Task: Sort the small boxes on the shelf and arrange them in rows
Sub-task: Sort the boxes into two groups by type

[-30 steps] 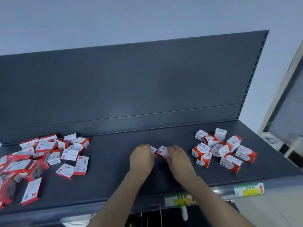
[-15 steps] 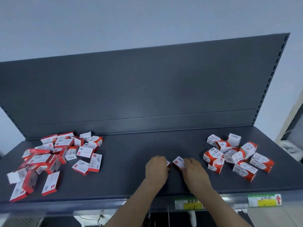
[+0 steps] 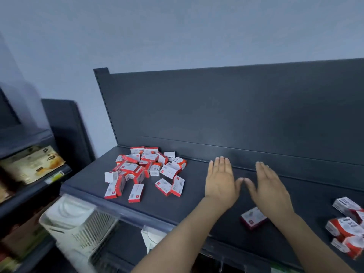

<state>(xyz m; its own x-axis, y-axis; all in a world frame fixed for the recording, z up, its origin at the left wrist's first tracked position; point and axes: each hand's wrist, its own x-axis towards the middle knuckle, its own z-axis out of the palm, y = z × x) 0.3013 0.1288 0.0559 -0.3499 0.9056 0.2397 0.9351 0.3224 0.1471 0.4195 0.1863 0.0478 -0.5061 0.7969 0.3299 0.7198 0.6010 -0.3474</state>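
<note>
Lying on a dark grey metal shelf, small red-and-white cardboard boxes, in three lots. Lot one: left heap, at the shelf's left end near the dark grey upright back panel, boxes tumbled over one another at all angles. About two dozen by estimate; an exact count is not possible as many overlap. Lot two: single box, alone toward the front edge, just beside the right wrist and partly hidden by the forearm; count one. Lot three: right cluster, cut off by the frame's right edge; about five visible, and more may lie out of view. No row formed as yet. Hands: left hand and right hand, count two, both flat with fingers straight, palms down over the bare middle of the shelf, thumb tips almost meeting, holding nothing. Whether the palms touch the shelf cannot be told. Handling, by judgement: each box looks light, thin-walled and easily dented, with smooth printed faces likely to slide on painted metal. Best pinched across the two long narrow sides between thumb and fingers, or nudged into line with a flat palm. Also present: one white slatted plastic basket below the shelf's left end; one tan printed packet on a neighbouring rack, blurred.
</note>
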